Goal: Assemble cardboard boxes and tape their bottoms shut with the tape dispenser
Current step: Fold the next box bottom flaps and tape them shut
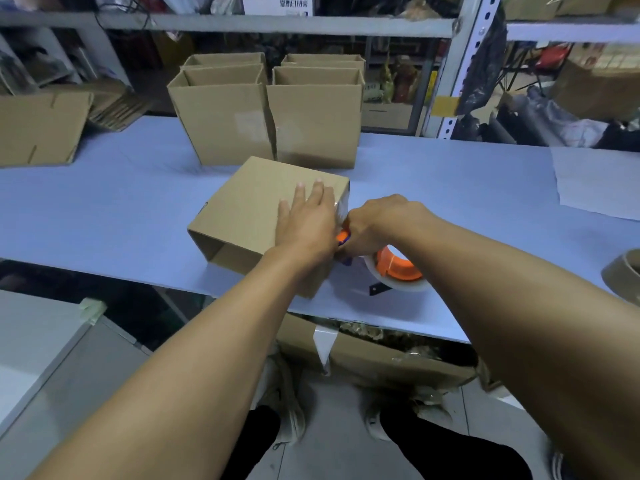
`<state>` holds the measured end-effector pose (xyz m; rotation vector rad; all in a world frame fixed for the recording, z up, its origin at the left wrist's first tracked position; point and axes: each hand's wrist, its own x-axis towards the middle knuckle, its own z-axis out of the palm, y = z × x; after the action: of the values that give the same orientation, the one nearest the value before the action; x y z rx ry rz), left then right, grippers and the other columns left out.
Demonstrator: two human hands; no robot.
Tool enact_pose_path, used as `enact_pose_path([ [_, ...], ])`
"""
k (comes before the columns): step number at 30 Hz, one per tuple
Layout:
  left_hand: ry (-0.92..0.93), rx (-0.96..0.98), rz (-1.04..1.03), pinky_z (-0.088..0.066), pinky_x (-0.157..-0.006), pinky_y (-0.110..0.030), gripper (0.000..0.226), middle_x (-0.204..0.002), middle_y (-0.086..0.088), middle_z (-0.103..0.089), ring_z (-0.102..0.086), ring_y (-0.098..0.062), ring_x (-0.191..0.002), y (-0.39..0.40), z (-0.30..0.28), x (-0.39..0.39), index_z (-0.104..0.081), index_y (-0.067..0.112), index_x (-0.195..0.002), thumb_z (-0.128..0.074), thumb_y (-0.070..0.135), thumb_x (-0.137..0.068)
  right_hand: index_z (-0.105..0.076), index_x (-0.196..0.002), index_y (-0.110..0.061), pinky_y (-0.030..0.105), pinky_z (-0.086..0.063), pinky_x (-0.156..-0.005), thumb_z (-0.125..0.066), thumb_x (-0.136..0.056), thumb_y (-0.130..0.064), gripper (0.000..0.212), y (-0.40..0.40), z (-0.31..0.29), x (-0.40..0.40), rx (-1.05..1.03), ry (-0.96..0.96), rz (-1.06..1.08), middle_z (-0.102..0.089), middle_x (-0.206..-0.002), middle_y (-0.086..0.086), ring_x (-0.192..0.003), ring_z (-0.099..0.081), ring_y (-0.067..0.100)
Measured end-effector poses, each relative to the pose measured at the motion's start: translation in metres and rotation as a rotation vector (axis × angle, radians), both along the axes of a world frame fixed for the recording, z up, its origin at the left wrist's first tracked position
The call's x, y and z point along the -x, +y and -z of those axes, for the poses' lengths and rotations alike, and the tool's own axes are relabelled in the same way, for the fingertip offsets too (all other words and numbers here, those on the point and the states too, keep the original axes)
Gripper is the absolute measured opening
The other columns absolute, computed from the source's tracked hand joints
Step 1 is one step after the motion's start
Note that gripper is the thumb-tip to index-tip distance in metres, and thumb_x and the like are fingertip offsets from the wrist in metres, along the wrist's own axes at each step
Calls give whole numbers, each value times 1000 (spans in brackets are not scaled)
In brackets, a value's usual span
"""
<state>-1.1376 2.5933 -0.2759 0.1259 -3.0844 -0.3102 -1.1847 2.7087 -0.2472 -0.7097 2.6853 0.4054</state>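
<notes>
Head view: a person at a packing table [104,209] tapes the bottom of a cardboard box [256,202] that lies on its side near the table's front edge, its open mouth turned toward the near left and its closed bottom facing right. The left hand [306,220] lies flat on the box's upward face, fingers straight and spread, apparently pressing it down so it does not slide under the pull of the tape. The right hand [372,223] is curled around the handle of the tape dispenser [398,268], which sits against the box's right end; the orange hub and clear roll trail behind the hand, just above the tabletop. A glossy strip at the box's upper right edge looks like tape already wrapped over the corner, though how far it runs down the seam is hidden by the hands.

The box's near corner comes close to the table's front edge, leaving little room to draw the dispenser further toward the body. To the right the tabletop is bare as far as a sheet of paper [595,181] and a spare tape roll [623,275] at the far right edge. Behind, four finished boxes [266,112] stand upright with open tops, just beyond the working box, limiting any push forward. Flattened cartons [41,126] lie at the far left, well apart. A torn carton [374,358] sits on the floor under the table.
</notes>
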Motion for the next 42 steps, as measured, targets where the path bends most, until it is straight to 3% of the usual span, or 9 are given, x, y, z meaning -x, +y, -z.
enact_pose_path([
  [13, -5, 67, -10, -6, -115, -60, 73, -165, 7, 4, 6, -24, -152, -5, 5, -5, -7, 21, -156, -50, 19, -98, -56, -111, -29, 35, -41, -73, -47, -83, -69, 49, 60, -2, -22, 47, 260, 126, -52, -86, -1, -85, -57, 29],
  [17, -2, 90, 5, -10, -114, -61, 75, -165, 9, 4, 5, -25, -151, -7, 5, -8, -8, 25, -155, -54, 19, -96, -24, -149, -33, 43, -35, -81, -46, -88, -64, 72, 77, 8, -23, 157, 439, 127, -50, -121, 11, -105, -52, 36],
  [21, -33, 118, 22, -13, -109, -65, 82, -164, 6, 8, 5, -29, -151, -28, 9, -19, -2, 48, -149, -61, 30, -95, -1, -156, -36, 45, -33, -86, -49, -90, -53, 84, 80, 26, -32, 197, 492, 122, -40, -129, 13, -107, -44, 34],
  [25, 26, 138, 102, -15, -111, -61, 65, -163, -2, 1, 0, -28, -150, -51, 9, -42, -7, 53, -149, -48, 47, -99, 0, -155, -37, 42, -31, -81, -64, -85, -53, 96, 71, 42, -45, 158, 528, 72, -35, -129, 11, -105, -45, 31],
  [28, 28, 195, 147, -20, -110, -57, 71, -164, 1, -1, -5, -26, -150, -63, 3, -54, -7, 51, -151, -53, 40, -98, -7, -154, -37, 40, -29, -74, -68, -80, -63, 99, 65, 58, -57, 133, 558, 66, -38, -128, 10, -103, -47, 31],
  [33, 8, 134, 139, -20, -114, -55, 85, -165, 3, -4, -8, -21, -151, -79, -5, -71, -6, 28, -157, -61, 23, -93, -8, -155, -38, 40, -32, -65, -63, -93, -42, 83, 60, 75, -67, 189, 532, 126, -33, -132, 10, -109, -45, 33],
  [37, 125, 156, 175, -24, -114, -45, 72, -164, -3, -12, -15, -21, -150, -91, 3, -82, -25, 19, -151, -63, 30, -91, -11, -155, -35, 42, -35, -74, -60, -96, -41, 77, 57, 71, -71, 243, 465, 143, -30, -137, 11, -118, -41, 35],
  [40, 213, 157, 187, -26, -113, -44, 64, -162, -3, -21, -20, -21, -149, -98, 7, -90, -36, 17, -147, -59, 42, -93, -18, -153, -34, 48, -37, -90, -63, -88, -52, 82, 49, 51, -75, 217, 518, 110, -31, -144, 11, -126, -35, 35],
  [42, 285, 120, 214, -31, -109, -43, 55, -158, -2, -33, -29, -21, -146, -103, 9, -92, -45, 18, -143, -57, 42, -95, -27, -152, -28, 49, -38, -94, -60, -91, -48, 73, 35, 37, -77, 345, 588, 5, -35, -146, 13, -128, -36, 36],
])
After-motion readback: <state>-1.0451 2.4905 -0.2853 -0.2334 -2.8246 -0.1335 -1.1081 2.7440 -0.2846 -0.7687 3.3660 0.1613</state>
